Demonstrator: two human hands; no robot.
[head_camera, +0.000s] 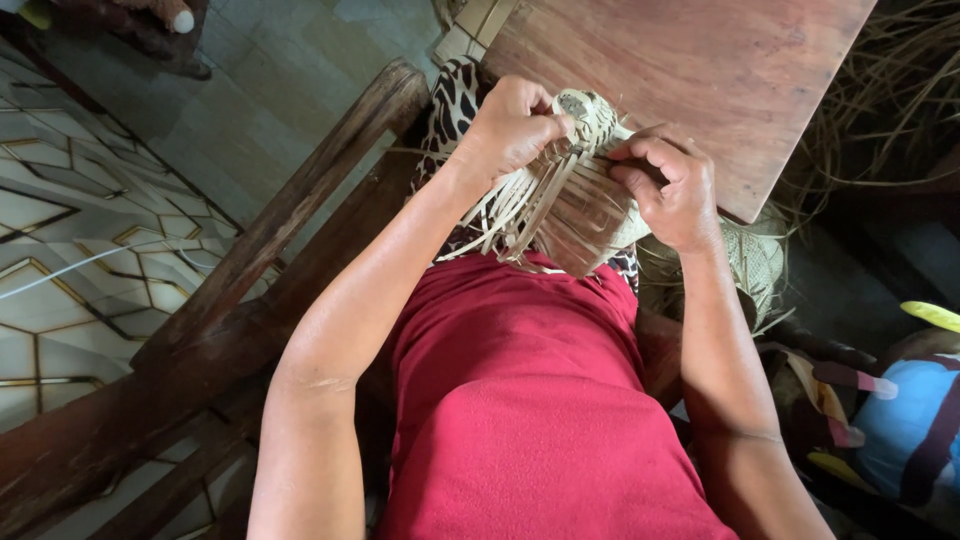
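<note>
Both my hands hold a small woven piece of pale straw strips over my lap, just in front of a wooden board. My left hand is closed on its upper left part, thumb pressing near the woven top. My right hand pinches strips on its right side, fingers curled. Loose flat strips fan out below the hands toward my red shirt.
A brown wooden board lies ahead. A wooden chair armrest runs diagonally at left over a patterned tiled floor. Loose straw piles at upper right. Woven pieces and colourful cloth lie at right.
</note>
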